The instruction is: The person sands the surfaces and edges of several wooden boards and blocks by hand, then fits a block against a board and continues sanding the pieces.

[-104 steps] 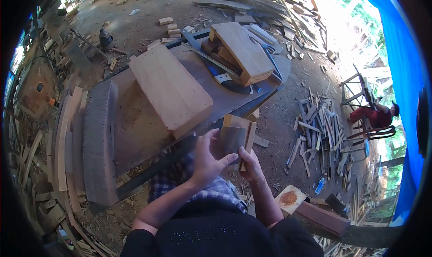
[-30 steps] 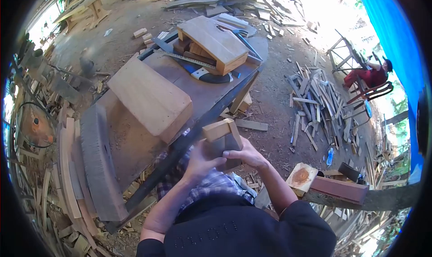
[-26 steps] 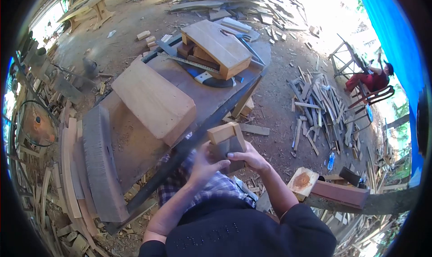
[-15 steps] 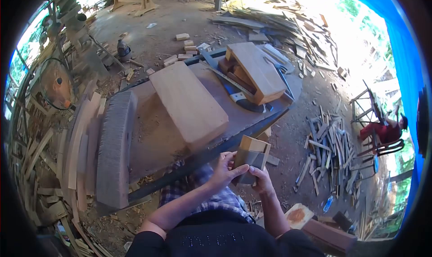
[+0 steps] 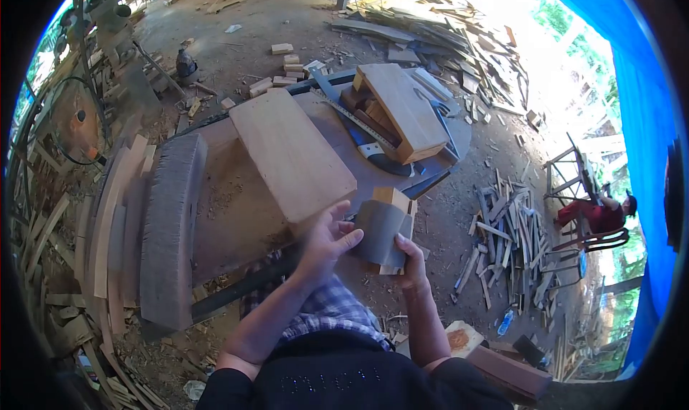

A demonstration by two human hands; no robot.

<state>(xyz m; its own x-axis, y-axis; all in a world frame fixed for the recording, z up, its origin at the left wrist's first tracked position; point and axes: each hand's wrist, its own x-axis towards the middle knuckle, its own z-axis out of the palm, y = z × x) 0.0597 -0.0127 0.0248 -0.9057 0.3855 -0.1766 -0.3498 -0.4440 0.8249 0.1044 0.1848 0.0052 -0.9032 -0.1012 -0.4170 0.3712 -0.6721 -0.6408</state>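
My right hand grips a small wooden block with a grey sheet, which looks like sandpaper, curved around it. The thumb presses the sheet's right side. Just left of the sheet is my left hand, fingers apart and holding nothing; its thumb is close to the sheet's edge. Beyond my hands, a large smooth wooden slab lies on the worktable. Farther right on the table stands a wooden box-like piece, with a handsaw beside it.
A thick curved timber lies at the table's left end. Scrap wood is heaped on the ground at right, and small blocks lie beyond the table. A person in red sits at far right.
My left hand has let go of the block and sheet and moved left, its fingers spreading. The block and sheet, in my right hand, are raised and turned, showing more of the sheet.
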